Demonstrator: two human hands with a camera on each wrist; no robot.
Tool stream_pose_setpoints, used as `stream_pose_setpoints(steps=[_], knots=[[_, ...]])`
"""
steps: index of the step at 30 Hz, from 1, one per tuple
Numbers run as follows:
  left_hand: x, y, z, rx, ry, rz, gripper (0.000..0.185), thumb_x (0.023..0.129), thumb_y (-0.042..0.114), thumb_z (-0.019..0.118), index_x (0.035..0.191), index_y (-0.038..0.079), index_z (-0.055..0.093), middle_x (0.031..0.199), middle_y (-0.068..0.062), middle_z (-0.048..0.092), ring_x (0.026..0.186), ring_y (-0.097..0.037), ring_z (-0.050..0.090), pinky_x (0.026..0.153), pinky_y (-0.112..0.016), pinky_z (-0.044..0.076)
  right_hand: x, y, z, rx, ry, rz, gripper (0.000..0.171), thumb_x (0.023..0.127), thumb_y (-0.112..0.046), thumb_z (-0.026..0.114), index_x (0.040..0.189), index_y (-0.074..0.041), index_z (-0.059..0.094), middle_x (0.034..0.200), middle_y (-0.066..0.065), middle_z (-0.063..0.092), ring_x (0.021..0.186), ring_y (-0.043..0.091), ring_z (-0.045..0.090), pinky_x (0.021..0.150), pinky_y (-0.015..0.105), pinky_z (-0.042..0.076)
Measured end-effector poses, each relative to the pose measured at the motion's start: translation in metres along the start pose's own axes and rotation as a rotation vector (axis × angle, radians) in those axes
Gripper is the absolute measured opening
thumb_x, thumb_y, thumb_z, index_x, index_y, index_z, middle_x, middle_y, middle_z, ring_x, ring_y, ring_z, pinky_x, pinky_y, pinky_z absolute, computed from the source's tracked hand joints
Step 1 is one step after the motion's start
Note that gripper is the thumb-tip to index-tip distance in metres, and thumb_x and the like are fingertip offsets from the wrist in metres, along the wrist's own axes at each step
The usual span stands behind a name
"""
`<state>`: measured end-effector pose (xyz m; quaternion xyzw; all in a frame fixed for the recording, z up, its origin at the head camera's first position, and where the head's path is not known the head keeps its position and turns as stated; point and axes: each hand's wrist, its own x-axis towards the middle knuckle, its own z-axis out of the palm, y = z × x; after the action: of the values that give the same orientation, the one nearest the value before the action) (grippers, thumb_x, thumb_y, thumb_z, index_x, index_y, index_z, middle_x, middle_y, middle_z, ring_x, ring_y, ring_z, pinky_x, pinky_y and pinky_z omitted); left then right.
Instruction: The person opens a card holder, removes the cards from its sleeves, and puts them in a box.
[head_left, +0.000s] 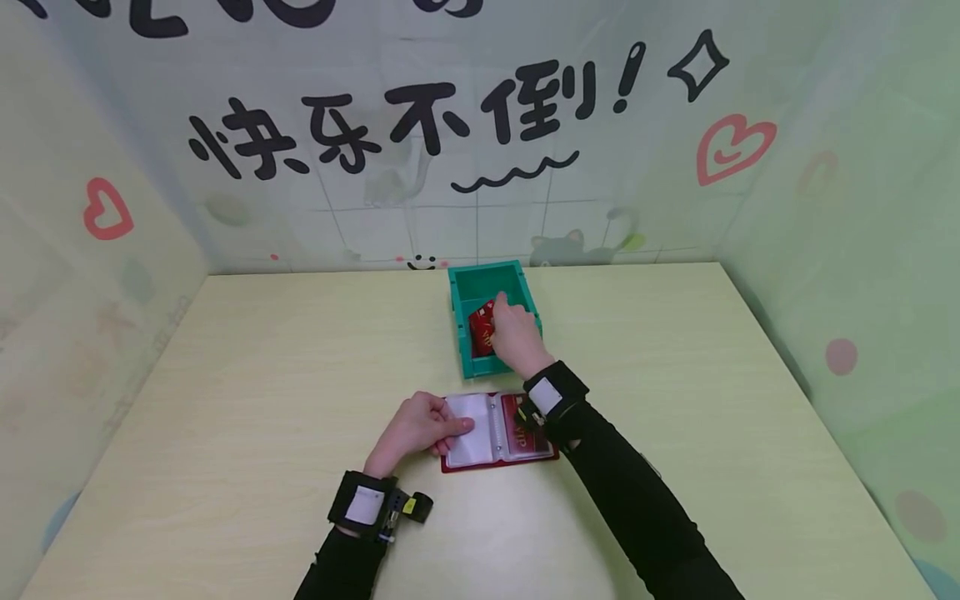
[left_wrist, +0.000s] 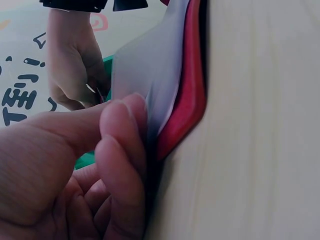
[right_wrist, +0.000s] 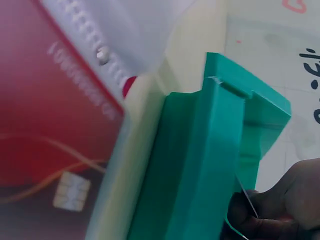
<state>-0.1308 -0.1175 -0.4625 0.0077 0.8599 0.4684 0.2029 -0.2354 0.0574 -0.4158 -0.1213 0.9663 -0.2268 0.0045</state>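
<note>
A small red card album [head_left: 480, 468] lies open on the table with clear sleeve pages. My left hand [head_left: 420, 429] pinches the edge of its left page [left_wrist: 145, 65] between thumb and fingers, and that page is lifted off the red cover [left_wrist: 192, 90]. In the right-hand sleeve sits a red card with a gold chip [right_wrist: 72, 191]. Just beyond the album is a green plastic bin [head_left: 456, 321] holding red cards [head_left: 480, 329]. My right hand [head_left: 517, 337] is inside it; the right wrist view shows its fingers pinching a thin card edge [right_wrist: 246, 195].
The pale wooden table [head_left: 300, 358] extends around the album and bin. Behind the bin stands a printed fabric backdrop [head_left: 337, 225], with side panels left and right. My right forearm [head_left: 637, 500] passes over the album's right edge.
</note>
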Motion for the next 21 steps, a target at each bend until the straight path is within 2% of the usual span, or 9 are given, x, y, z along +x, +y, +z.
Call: stream_pose_setpoints(steps=[3,7,10,13,17,21], knots=[[0.0,0.0,0.001,0.002,-0.001,-0.001,0.029,0.089,0.029,0.078,0.074,0.006,0.067,0.057,-0.001,0.062,0.044,-0.011,0.056,0.048,-0.02,0.047,0.001,0.0,0.005,-0.068,-0.011,-0.001,0.057,0.096,-0.007,0.065,0.145,0.011,0.041,0.103,0.026,0.072,0.083,0.036,0.073,0.068,0.041,0.063],[0.0,-0.001,0.001,0.002,0.001,-0.004,0.029,0.088,0.029,0.078,0.074,0.006,0.067,0.057,-0.001,0.062,0.045,-0.011,0.056,0.048,-0.02,0.047,0.002,-0.001,0.01,-0.132,-0.048,0.014,0.034,0.095,-0.011,0.067,0.123,0.008,0.059,0.106,0.024,0.071,0.087,0.034,0.072,0.075,0.044,0.063],[0.0,-0.001,0.0,0.003,0.004,-0.002,0.029,0.088,0.029,0.078,0.074,0.006,0.067,0.057,-0.001,0.062,0.045,-0.011,0.056,0.048,-0.02,0.047,0.003,-0.004,0.011,-0.136,-0.093,0.043,0.022,0.094,-0.014,0.069,0.108,0.003,0.066,0.107,0.02,0.072,0.085,0.031,0.07,0.077,0.043,0.063],[0.0,0.0,0.0,0.001,0.008,-0.004,0.028,0.089,0.028,0.077,0.073,0.007,0.067,0.056,-0.001,0.062,0.044,-0.011,0.055,0.048,-0.02,0.046,0.006,-0.009,0.011,-0.176,-0.132,0.054,0.023,0.094,-0.018,0.069,0.107,0.001,0.068,0.107,0.021,0.071,0.087,0.032,0.067,0.078,0.044,0.062],[-0.001,0.0,0.001,-0.01,0.002,-0.006,0.028,0.088,0.029,0.078,0.074,0.006,0.068,0.057,-0.001,0.062,0.044,-0.011,0.056,0.048,-0.02,0.047,0.008,-0.012,0.012,-0.235,-0.172,0.079,0.031,0.097,-0.025,0.066,0.114,0.001,0.067,0.112,0.025,0.065,0.096,0.036,0.066,0.081,0.047,0.062],[-0.002,0.0,0.001,-0.012,-0.002,0.0,0.029,0.088,0.029,0.078,0.074,0.006,0.068,0.057,-0.001,0.062,0.044,-0.011,0.056,0.048,-0.02,0.048,0.01,-0.012,0.014,-0.238,-0.188,0.111,0.036,0.099,-0.029,0.063,0.118,0.002,0.066,0.116,0.027,0.059,0.097,0.038,0.067,0.08,0.048,0.062]])
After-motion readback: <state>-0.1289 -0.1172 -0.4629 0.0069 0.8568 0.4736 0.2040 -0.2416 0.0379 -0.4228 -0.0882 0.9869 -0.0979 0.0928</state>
